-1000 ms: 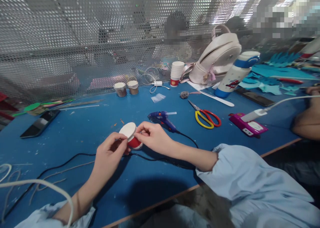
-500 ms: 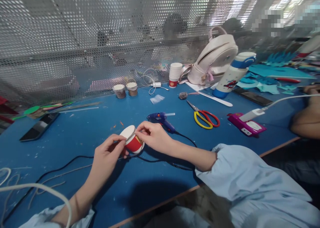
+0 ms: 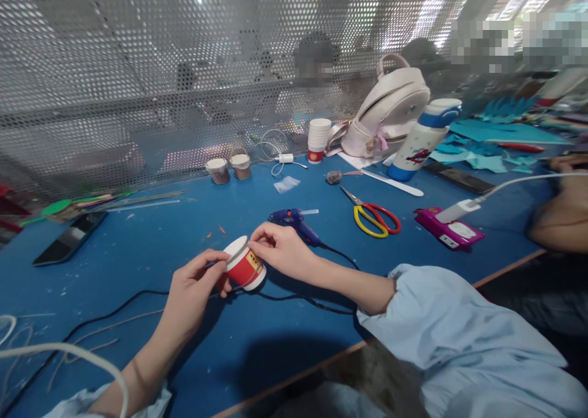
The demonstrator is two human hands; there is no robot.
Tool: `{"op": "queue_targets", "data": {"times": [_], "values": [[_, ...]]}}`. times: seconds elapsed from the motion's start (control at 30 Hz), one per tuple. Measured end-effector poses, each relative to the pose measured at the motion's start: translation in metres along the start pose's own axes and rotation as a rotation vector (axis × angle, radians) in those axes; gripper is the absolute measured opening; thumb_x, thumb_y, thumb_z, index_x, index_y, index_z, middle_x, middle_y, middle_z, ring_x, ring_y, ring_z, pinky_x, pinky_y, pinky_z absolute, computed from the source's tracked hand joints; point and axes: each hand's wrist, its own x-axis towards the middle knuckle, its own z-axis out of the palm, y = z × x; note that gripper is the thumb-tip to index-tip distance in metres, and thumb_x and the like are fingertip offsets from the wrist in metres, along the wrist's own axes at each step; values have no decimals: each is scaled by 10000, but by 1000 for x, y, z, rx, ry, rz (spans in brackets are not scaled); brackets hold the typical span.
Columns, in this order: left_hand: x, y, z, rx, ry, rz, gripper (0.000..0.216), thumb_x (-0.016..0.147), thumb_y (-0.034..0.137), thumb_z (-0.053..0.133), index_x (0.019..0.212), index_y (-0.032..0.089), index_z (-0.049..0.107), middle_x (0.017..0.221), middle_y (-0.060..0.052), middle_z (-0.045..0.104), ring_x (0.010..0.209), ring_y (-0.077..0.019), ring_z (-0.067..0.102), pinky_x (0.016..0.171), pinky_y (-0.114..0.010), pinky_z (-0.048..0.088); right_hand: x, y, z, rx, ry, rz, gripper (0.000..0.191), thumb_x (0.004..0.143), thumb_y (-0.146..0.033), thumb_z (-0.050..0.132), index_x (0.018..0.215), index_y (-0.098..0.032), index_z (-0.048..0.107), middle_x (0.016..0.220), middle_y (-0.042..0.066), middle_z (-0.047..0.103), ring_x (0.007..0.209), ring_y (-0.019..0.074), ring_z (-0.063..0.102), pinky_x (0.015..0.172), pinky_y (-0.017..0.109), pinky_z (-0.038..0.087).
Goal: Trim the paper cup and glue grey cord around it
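Note:
A small red and white paper cup [image 3: 243, 272] with a gold label is tilted between my two hands, just above the blue table. My left hand [image 3: 195, 283] is closed on the cup's left side near the rim, thumb and fingers pressed together. On the opposite side, the fingertips of my right hand [image 3: 280, 246] pinch at the rim. A thin grey cord [image 3: 138, 316] runs from the lower left toward the cup, and a strand crosses the cup's lower wall. Whether cord is under my fingertips is hidden. Behind my right hand lies a blue glue gun [image 3: 294, 217] with a clear stick.
Yellow-and-red-handled scissors [image 3: 372, 213] and a magenta power adapter [image 3: 450, 227] lie to the right. Farther back stand stacked paper cups [image 3: 318, 139], two small tubs [image 3: 218, 171], a bottle [image 3: 420, 139] and a backpack [image 3: 388, 109]. A phone [image 3: 71, 239] lies left; a co-worker's arm [image 3: 558, 222] rests right.
The cup has turned in my fingers, so more of its gold label and the strand across its wall show. Both hands keep nearly the same place; the view has shifted slightly.

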Motion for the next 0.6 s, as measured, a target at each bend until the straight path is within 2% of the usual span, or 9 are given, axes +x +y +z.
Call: {"op": "queue_targets", "data": {"times": [0.27, 0.47, 0.6], "values": [[1, 0, -1, 6, -8, -2, 290, 728, 426, 722, 833, 158, 761, 696, -9, 607, 478, -105, 546, 423, -221, 427, -2, -2, 1, -16, -20, 4, 72, 820, -212, 592, 768, -164, 605, 562, -79, 438, 532, 79, 388, 530, 207, 338], [1, 1, -5, 72, -70, 15, 340, 775, 480, 687, 878, 170, 782, 723, -11, 571, 503, -100, 531, 440, -213, 413, -4, -2, 2, 7, -35, -5, 71, 829, -213, 572, 779, -165, 587, 577, -74, 451, 543, 82, 402, 531, 211, 342], [2, -1, -8, 127, -102, 92, 340, 824, 483, 637, 862, 179, 782, 723, -18, 560, 531, -109, 523, 464, -219, 410, -6, -4, 0, -38, -27, -41, 93, 841, -222, 577, 897, -165, 624, 592, -74, 457, 541, 86, 410, 531, 212, 348]]}}
